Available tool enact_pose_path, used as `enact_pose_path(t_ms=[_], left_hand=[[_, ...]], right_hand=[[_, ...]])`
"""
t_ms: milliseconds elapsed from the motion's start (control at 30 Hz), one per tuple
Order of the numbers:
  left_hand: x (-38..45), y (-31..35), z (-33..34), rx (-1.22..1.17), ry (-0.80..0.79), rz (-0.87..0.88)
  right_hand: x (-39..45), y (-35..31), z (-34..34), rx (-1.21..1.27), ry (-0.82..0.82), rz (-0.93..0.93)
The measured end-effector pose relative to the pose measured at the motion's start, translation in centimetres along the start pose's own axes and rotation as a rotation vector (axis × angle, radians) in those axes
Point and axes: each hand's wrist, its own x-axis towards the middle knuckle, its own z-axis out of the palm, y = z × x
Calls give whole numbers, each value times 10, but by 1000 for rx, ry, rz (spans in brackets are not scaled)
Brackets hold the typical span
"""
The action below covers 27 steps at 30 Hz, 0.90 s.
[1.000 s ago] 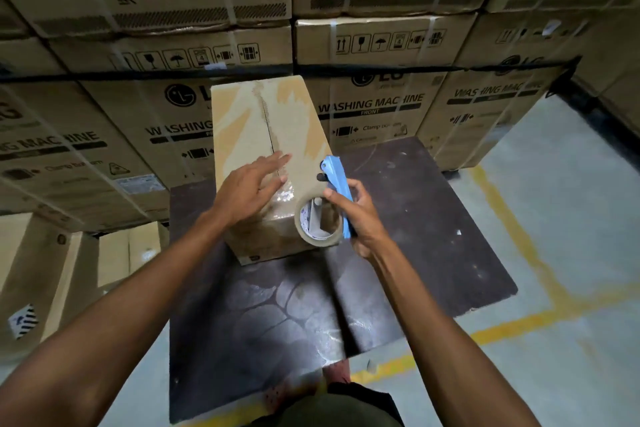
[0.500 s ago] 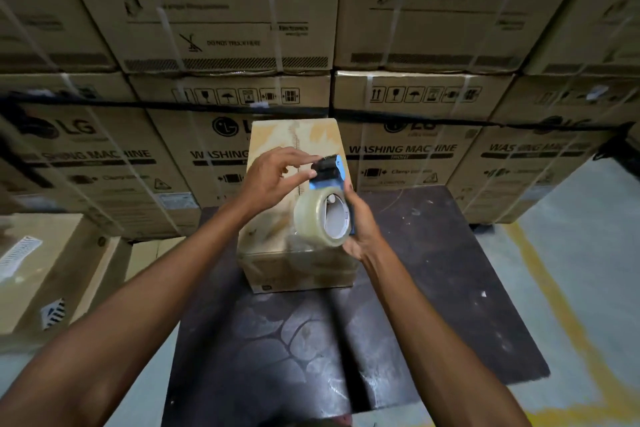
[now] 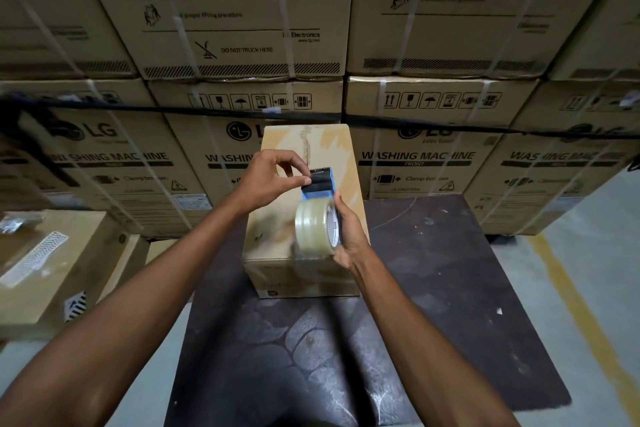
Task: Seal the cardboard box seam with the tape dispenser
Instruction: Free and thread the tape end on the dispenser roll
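Note:
A small cardboard box (image 3: 341, 149) stands on a dark board, its top seam running away from me with torn old tape beside it. Above the box I hold a blue tape dispenser (image 3: 320, 185) with a clear tape roll (image 3: 313, 227). My right hand (image 3: 349, 236) grips the dispenser from the right side, at the roll. My left hand (image 3: 273, 180) pinches at the black front end of the dispenser with thumb and fingertips. The dispenser is lifted off the box top.
The dark board (image 3: 433, 281) lies on a grey floor with a yellow line (image 3: 568, 291) at the right. Stacked washing machine cartons (image 3: 415, 163) form a wall close behind the box. More cartons (image 3: 52, 270) sit at the left.
My left hand left the box top and went to the dispenser's front end. My right hand raised the dispenser off the box's near edge. My view tilted upward.

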Motion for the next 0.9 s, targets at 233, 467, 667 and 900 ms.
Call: enact_pose_path(t_ms=[233,467,667,900], left_hand=[[2,7,0,-210,35,-115],[-3,-4,9,-185,104,-164],[-6,-15,25,-137,142,-233],[-5,-31,44,-121,123,-280]], right_hand=[[9,6,-2,-57,-7,21],[15,4,-6,-303,21,-81],[22,-3,-12,-617,132,-217],[35,0,-21,-827,226,-159]])
